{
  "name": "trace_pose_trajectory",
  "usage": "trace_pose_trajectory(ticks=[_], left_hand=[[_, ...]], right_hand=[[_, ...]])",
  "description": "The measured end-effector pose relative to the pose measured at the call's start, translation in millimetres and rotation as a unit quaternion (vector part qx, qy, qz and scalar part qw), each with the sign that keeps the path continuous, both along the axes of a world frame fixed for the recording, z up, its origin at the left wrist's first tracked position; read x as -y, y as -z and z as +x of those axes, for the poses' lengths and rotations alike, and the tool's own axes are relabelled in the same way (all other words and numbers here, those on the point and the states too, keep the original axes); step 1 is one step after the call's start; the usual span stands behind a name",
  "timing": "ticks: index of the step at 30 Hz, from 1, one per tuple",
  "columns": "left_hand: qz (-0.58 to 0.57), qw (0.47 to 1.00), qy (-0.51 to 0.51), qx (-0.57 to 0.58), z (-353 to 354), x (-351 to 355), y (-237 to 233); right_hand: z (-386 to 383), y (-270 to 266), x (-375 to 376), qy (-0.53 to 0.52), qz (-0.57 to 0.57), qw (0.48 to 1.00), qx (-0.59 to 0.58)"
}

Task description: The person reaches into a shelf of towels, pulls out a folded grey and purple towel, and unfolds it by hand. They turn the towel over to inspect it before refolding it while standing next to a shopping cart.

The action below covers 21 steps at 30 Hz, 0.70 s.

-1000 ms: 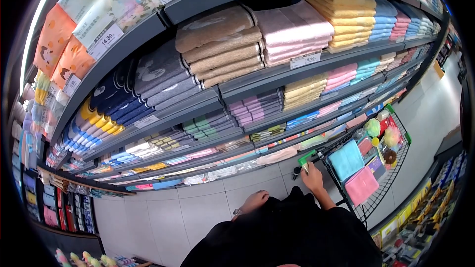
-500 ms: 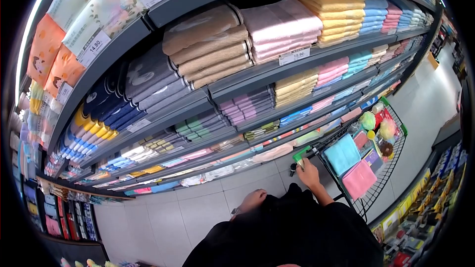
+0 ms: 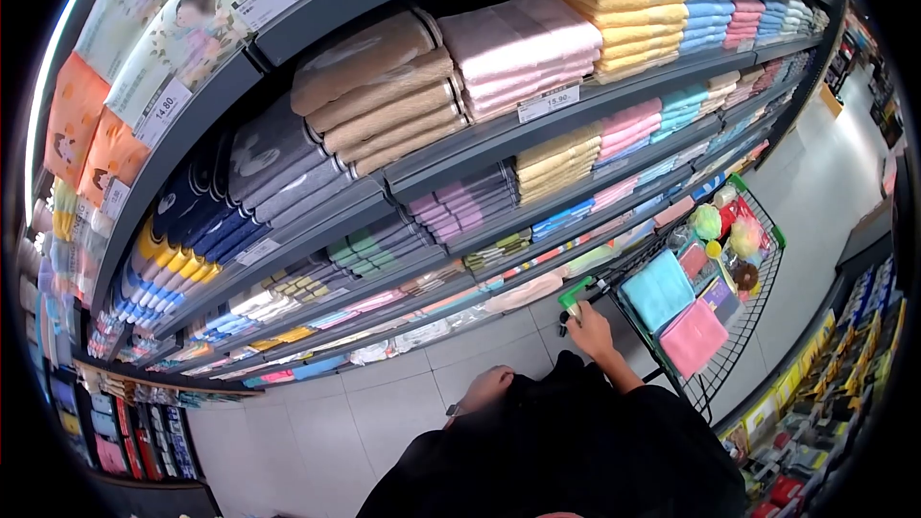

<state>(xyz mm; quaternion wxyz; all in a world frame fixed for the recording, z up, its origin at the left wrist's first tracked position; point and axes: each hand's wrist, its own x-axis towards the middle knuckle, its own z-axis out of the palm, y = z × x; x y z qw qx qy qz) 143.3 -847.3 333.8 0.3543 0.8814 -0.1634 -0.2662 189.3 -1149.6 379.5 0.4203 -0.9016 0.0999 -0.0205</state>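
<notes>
My right hand (image 3: 589,326) is wrapped round the green and black handle (image 3: 574,295) of a shopping cart (image 3: 712,401). In the cart lie a light blue folded towel (image 3: 657,290), a pink folded towel (image 3: 694,337), a purple package (image 3: 720,297) and several colourful puffy items (image 3: 743,235). My left hand (image 3: 487,388) hangs low in front of my dark clothing, above the tiled floor, with a watch on its wrist. Its fingers are curled in, and whether they hold anything is too small to tell.
Long dark shelves (image 3: 422,165) curve across the view, stacked with brown towels (image 3: 379,86), pale pink towels (image 3: 518,43) and yellow towels (image 3: 633,14). Price tags line the shelf edges. Another rack of packaged goods (image 3: 815,403) stands at the right. Grey floor tiles (image 3: 393,408) run between them.
The shelves and their towels have shifted slightly left and down in view. My right hand stays on the cart handle, and my left hand is nearly unchanged.
</notes>
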Motion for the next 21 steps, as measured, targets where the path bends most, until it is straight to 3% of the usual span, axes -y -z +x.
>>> trace_pose_trajectory(ticks=[21], left_hand=[[0.013,1.000,0.002,0.008,-4.1,7.2,5.8]], right_hand=[[-1.6,-8.2,1.2,-0.006,0.002,1.000,-0.025]])
